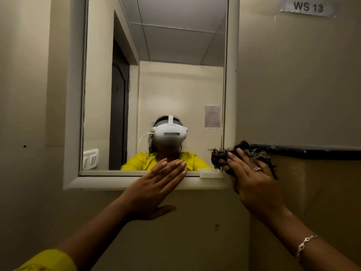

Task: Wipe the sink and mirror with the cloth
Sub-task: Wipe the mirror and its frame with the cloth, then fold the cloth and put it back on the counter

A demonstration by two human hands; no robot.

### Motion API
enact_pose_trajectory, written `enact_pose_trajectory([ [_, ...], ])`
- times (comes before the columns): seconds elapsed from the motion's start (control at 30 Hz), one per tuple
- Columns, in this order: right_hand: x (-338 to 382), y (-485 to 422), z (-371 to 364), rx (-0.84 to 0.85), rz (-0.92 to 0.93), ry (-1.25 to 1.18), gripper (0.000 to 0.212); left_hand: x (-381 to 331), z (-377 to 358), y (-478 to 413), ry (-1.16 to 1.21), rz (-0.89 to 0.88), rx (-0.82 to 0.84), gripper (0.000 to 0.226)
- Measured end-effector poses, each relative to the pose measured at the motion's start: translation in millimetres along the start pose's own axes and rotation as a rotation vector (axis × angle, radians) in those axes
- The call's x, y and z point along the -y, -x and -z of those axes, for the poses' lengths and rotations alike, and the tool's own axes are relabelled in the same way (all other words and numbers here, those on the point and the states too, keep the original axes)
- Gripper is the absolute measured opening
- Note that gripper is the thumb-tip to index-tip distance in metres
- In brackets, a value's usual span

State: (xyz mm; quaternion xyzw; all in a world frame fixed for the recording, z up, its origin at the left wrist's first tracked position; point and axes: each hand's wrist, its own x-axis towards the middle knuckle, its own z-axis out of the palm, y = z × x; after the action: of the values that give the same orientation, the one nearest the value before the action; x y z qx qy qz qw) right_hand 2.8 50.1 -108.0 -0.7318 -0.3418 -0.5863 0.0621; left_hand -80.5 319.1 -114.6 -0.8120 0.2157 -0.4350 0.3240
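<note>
Dark cloth (252,151) gripped by R hand (254,178) at mirror's (175,75) 4 o'clock, L hand (156,184) flat-open at 6: mirror prob. mid-wipe, sink unseen.

One text can be read: "WS 13", in dark capital letters and digits on a pale rectangular label (307,7). The label is stuck on the beige wall (293,75) above and to the right of the mirror (175,55). A sheet of paper (212,116), reflected near the mirror's right edge, bears faint marks too blurred to read.
</note>
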Motion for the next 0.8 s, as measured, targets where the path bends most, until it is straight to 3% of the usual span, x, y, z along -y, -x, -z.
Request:
enact_pose_trajectory([
  [0.17,15.5,-6.6,26.9,0.081,-0.549,-0.751,0.022,0.2,5.5,-0.2,0.05,0.017,0.012,0.078],
  [0.3,18.4,-14.4,53.5,0.223,-0.791,-1.098,0.018,-0.4,6.1,-2.1,0.096,0.029,0.05,0.079],
  [0.4,24.0,-18.2,70.0,0.373,-0.826,-1.268,0.022,0.5,9.4,-1.8,0.114,0.037,0.037,0.081],
  [0.53,33.4,-29.7,83.5,0.518,-0.841,-1.311,0.022,-3.6,17.3,-6.4,0.218,0.078,-0.017,0.085],
  [0.7,46.6,-43.4,90.3,0.649,-0.733,-1.26,0.023,-16.3,58.3,-33.7,0.987,0.371,-0.158,0.087],
  [0.8,49.3,-52.2,92.7,0.68,-0.709,-1.274,0.022,-6.7,81.0,-44.5,1.18,0.407,-0.167,0.058],
])
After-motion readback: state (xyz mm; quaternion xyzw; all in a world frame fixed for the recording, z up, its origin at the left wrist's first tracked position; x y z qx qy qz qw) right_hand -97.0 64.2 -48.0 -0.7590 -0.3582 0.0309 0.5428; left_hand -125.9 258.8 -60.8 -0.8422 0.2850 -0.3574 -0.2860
